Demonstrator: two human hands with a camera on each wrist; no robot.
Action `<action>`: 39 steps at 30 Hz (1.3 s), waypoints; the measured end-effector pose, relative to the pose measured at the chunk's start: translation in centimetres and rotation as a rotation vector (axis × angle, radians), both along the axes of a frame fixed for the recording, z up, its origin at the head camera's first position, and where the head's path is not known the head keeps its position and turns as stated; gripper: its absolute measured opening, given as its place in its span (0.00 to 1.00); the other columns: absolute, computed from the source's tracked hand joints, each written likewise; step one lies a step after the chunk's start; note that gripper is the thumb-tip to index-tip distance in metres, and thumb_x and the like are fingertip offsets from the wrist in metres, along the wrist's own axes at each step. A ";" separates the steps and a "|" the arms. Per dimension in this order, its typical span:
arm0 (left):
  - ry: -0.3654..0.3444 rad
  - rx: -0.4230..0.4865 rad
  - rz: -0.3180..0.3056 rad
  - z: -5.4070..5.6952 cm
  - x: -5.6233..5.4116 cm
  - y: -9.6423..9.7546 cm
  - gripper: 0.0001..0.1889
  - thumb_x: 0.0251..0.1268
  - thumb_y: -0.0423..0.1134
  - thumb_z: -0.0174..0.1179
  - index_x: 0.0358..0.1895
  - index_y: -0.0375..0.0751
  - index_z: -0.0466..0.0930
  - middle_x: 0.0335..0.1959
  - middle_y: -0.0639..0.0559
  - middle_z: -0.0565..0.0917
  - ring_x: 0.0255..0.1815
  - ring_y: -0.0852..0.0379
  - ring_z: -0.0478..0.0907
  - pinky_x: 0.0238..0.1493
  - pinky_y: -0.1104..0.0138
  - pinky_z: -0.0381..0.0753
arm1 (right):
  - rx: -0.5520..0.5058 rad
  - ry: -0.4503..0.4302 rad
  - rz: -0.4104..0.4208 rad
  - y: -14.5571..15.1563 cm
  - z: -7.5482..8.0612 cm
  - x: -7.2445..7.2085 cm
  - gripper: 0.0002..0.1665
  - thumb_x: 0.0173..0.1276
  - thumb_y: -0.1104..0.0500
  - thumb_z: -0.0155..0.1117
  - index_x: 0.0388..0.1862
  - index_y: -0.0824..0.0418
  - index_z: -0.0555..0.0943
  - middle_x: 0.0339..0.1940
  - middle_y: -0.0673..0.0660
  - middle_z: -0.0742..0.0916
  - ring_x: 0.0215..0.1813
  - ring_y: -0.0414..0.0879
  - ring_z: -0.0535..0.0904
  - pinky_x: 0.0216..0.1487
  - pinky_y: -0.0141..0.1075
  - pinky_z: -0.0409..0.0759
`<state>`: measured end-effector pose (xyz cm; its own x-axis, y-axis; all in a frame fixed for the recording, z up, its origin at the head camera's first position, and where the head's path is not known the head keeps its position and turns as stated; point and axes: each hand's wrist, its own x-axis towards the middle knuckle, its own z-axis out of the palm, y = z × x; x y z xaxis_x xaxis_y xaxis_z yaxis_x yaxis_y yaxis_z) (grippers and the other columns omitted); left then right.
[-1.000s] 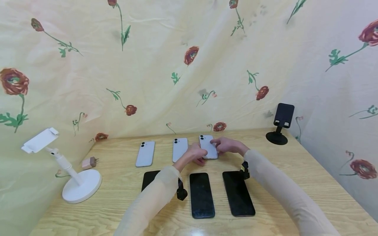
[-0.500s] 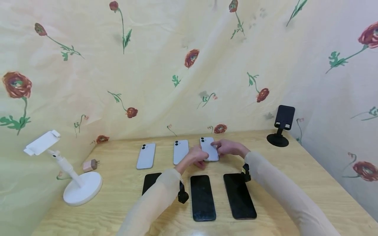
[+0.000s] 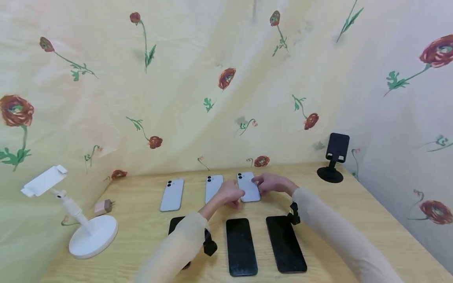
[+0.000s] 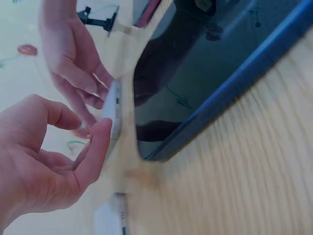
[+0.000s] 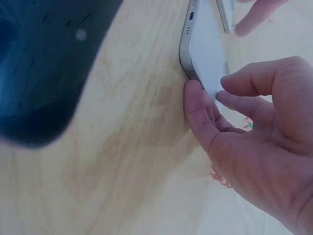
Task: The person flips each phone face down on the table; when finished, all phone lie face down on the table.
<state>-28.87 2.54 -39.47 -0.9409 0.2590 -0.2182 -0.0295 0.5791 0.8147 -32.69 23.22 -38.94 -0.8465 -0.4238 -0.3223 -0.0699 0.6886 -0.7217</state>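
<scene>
Three pale smartphones lie camera side up in a back row on the wooden table. At the right-hand one [image 3: 249,188], my right hand [image 3: 272,183] curls its fingers at the right edge, with a fingertip on the back panel. In the right wrist view, fingertips of the right hand [image 5: 259,122] meet that smartphone's [image 5: 208,54] corner and back. My left hand [image 3: 230,192] is at its lower left, partly covering the middle smartphone [image 3: 212,186]. The left wrist view has the left hand [image 4: 58,156] loosely bent, thumb and forefinger apart; contact with the smartphone [image 4: 115,107] is unclear there.
Three dark-screened smartphones form the front row: a middle one [image 3: 242,245], a right one [image 3: 286,243], and one [image 3: 175,224] partly under the left sleeve. The left smartphone [image 3: 172,194], a white stand [image 3: 93,236], a plug charger [image 3: 103,207] and a black stand [image 3: 330,173] are also around.
My left hand has drawn slightly left from the right-hand pale smartphone. The right hand stays at that smartphone's edge. The head view has shifted a little, lowering everything in the picture.
</scene>
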 end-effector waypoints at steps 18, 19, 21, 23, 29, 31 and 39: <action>0.269 -0.106 -0.097 0.5 8.5 -10.3 0.28 0.64 0.33 0.61 0.65 0.23 0.68 0.19 0.53 0.78 0.13 0.57 0.76 0.19 0.65 0.78 | 0.052 0.169 0.124 -2.6 1.0 2.0 0.34 0.67 0.70 0.58 0.70 0.80 0.64 0.56 0.75 0.78 0.45 0.54 0.83 0.41 0.41 0.84; 0.291 -0.128 -0.093 0.6 8.8 -10.8 0.28 0.63 0.33 0.61 0.65 0.23 0.68 0.20 0.53 0.78 0.13 0.57 0.76 0.19 0.65 0.78 | 0.040 0.181 0.127 -2.7 1.1 2.0 0.33 0.67 0.70 0.58 0.70 0.80 0.64 0.56 0.75 0.78 0.45 0.54 0.83 0.41 0.41 0.84; 0.326 -0.183 -0.093 1.0 9.1 -11.7 0.30 0.62 0.34 0.63 0.65 0.23 0.68 0.23 0.52 0.79 0.17 0.57 0.77 0.23 0.63 0.78 | 0.019 0.200 0.130 -2.9 1.5 2.1 0.32 0.67 0.70 0.58 0.69 0.80 0.65 0.54 0.75 0.79 0.44 0.55 0.83 0.41 0.42 0.84; 0.350 -0.245 -0.102 1.6 9.5 -12.4 0.31 0.62 0.36 0.65 0.66 0.24 0.67 0.30 0.49 0.81 0.25 0.55 0.79 0.30 0.60 0.79 | 0.005 0.212 0.147 -3.0 2.0 2.2 0.32 0.68 0.70 0.58 0.69 0.81 0.65 0.53 0.75 0.79 0.42 0.55 0.84 0.40 0.42 0.84; 0.358 -0.378 -0.088 2.9 11.0 -15.1 0.41 0.58 0.42 0.71 0.71 0.26 0.63 0.61 0.27 0.72 0.56 0.36 0.75 0.50 0.45 0.77 | -0.042 0.231 0.209 -4.3 3.4 2.6 0.32 0.68 0.70 0.59 0.68 0.82 0.65 0.51 0.74 0.80 0.40 0.57 0.85 0.41 0.44 0.84; 0.335 -0.396 -0.082 2.8 11.7 -16.2 0.44 0.55 0.43 0.73 0.72 0.27 0.62 0.65 0.24 0.67 0.62 0.32 0.71 0.53 0.43 0.75 | -0.053 0.217 0.219 -4.9 3.5 2.7 0.32 0.68 0.69 0.59 0.69 0.81 0.65 0.52 0.74 0.80 0.41 0.56 0.85 0.42 0.45 0.84; 0.248 -0.349 -0.063 1.8 13.9 -19.9 0.52 0.50 0.45 0.77 0.75 0.28 0.57 0.68 0.21 0.61 0.67 0.29 0.63 0.57 0.40 0.71 | -0.085 0.213 0.272 -7.2 2.9 2.8 0.33 0.67 0.70 0.60 0.68 0.81 0.65 0.53 0.76 0.79 0.42 0.60 0.85 0.41 0.44 0.84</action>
